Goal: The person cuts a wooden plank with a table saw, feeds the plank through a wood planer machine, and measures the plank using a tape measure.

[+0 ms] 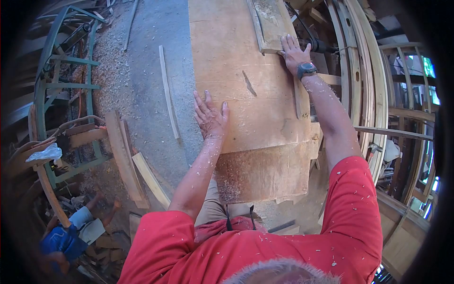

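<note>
A plywood sheet (255,118) with a dark elongated mark lies lengthwise in front of me. My left hand (211,118) rests near its left edge, palm down, with the fingers apart and nothing in them. Farther forward on the right, my right hand (294,53) is spread out by the end of a thick wooden board (273,23); its fingers appear to touch the board's corner. There is a dark watch (307,69) on that wrist. Below the hand, a narrow wooden strip (297,97) runs along the sheet's right edge. Wood shavings dot both arms.
A green metal frame (71,59) stands at left, beside a shavings-strewn floor (146,94) with a thin wood strip (169,90). Loose planks (125,158) lean nearer me. Long timbers (364,61) line the right side. Another person (66,241) is low at bottom left.
</note>
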{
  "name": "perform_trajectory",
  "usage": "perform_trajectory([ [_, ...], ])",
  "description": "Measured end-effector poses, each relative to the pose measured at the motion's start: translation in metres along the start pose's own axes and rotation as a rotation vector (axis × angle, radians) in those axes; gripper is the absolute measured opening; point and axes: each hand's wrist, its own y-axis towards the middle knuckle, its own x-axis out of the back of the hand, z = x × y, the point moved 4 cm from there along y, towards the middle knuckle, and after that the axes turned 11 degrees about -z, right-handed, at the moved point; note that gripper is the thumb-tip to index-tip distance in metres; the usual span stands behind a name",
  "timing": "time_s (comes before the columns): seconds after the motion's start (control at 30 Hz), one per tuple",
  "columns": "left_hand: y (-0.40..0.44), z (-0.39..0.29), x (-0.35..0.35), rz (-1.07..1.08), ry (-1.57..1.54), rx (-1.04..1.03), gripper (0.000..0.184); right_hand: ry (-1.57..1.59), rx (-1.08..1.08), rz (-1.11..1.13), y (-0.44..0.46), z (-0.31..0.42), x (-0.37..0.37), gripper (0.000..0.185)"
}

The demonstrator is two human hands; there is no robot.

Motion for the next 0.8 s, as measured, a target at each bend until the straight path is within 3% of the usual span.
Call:
perform_trajectory([
  [0.8,0.004,0.000,0.008,0.042,0.000,-0.001,0.079,0.040,-0.025,0.029,0.015,0.004,-0.007,0.055],
])
